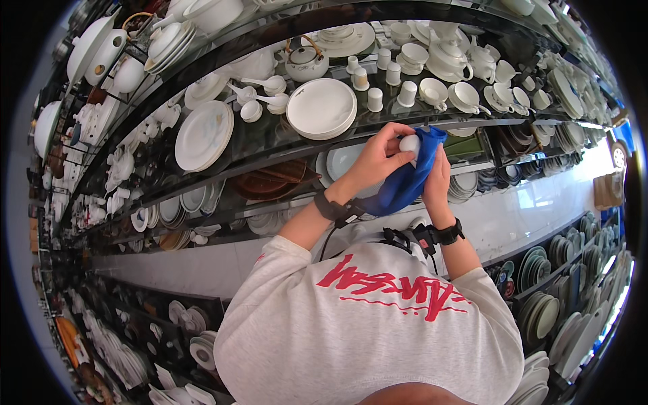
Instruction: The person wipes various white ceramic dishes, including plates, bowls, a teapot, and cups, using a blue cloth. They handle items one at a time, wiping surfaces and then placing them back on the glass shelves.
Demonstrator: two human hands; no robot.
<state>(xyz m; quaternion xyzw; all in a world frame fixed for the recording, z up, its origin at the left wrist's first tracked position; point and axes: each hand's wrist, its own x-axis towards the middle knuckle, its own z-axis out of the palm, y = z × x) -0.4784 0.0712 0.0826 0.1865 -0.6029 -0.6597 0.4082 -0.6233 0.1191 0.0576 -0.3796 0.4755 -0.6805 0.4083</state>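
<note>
Just in front of the shelf edge, my left hand (pixel 382 154) grips a small white ceramic piece (pixel 410 145), its rounded top showing between thumb and fingers. A blue cloth (pixel 405 185) lies against the piece's right side and hangs down between my wrists. My right hand (pixel 436 177) holds the cloth from the right, its fingers partly hidden behind it. Beyond my hands, small white shakers (pixel 407 94) stand upright on the dark glass shelf, near a stack of white plates (pixel 322 108) and a cup on a saucer (pixel 433 93).
A lidded teapot (pixel 307 63), white spoons (pixel 273 101) and more cups crowd the upper shelf. Brown dishes (pixel 273 181) and bowls sit on the shelf below. Behind me, across a pale tiled aisle (pixel 526 212), another rack holds stacked plates (pixel 539 316). A cardboard box (pixel 608 191) stands at the far right.
</note>
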